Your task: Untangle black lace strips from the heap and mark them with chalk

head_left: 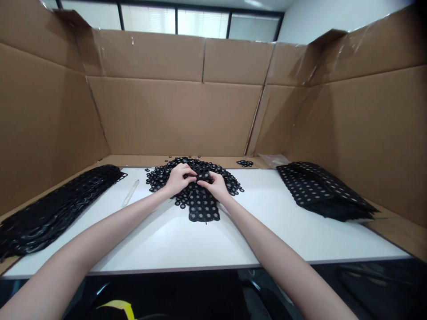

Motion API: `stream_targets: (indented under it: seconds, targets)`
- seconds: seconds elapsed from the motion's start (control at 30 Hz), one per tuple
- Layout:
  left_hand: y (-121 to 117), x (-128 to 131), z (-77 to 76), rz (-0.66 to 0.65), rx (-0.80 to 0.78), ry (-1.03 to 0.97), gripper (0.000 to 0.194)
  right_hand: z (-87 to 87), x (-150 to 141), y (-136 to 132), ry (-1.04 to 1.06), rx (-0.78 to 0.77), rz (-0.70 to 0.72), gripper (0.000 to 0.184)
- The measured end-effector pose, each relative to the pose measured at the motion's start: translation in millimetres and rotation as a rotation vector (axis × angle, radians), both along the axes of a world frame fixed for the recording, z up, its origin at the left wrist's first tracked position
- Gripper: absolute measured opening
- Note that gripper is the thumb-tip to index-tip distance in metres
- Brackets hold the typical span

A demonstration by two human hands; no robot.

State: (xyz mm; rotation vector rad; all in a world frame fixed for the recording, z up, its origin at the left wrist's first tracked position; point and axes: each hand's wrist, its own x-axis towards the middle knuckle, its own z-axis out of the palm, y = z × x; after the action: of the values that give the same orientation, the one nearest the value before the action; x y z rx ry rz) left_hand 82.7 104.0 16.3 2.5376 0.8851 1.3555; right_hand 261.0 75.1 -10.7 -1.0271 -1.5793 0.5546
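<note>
A black rubbery sheet with rows of round holes [204,208] hangs down toward me over the white table, its upper part bent up between my hands. My right hand [216,184] pinches that upper part between thumb and fingers. On the other side, my left hand [180,178] has thumb and forefinger brought close together at the sheet's edge; what lies between these fingertips is too small to make out. Behind and around both hands spreads a heap of small black rings [156,177]. Some rings lie partly hidden behind my hands.
Stacked black holed sheets [310,186] lie at the right. A long pile of black ring-edged strips [60,204] runs along the left. A clear pen-like tool [130,193] rests on the white table [160,249]. Cardboard walls [176,115] enclose the back and sides.
</note>
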Motion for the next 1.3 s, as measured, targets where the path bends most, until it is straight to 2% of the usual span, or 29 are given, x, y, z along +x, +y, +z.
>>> stream_targets:
  seconds: [0.17,0.4,0.7,0.93,1.1,1.2,1.3]
  targets:
    - [2,0,-0.7,-0.048,-0.129,-0.026,0.008,4.9,-2,-3,-0.048,0.02,0.014,0.021]
    - [15,-3,-2.1,-0.092,-0.312,-0.059,0.01,10.0,-4,-6,-0.082,0.015,0.024,0.025]
    - [20,-3,2.6,-0.129,-0.579,-0.303,0.01,11.5,-4,-7,-0.136,0.025,-0.001,0.028]
    - [22,-3,1.9,-0.054,-0.616,-0.54,0.012,9.9,-7,-6,-0.133,-0.003,0.037,0.031]
    - [24,6,-6.4,0.007,-0.581,-0.653,0.012,13.0,-9,-7,-0.126,0.002,0.029,0.032]
    - [30,11,-10.9,0.053,-0.584,-0.705,0.013,13.1,-8,-7,-0.15,0.031,-0.007,0.031]
    - [42,8,-8.1,0.115,-0.59,-0.777,0.016,9.8,-7,-7,-0.213,0.065,-0.037,0.029]
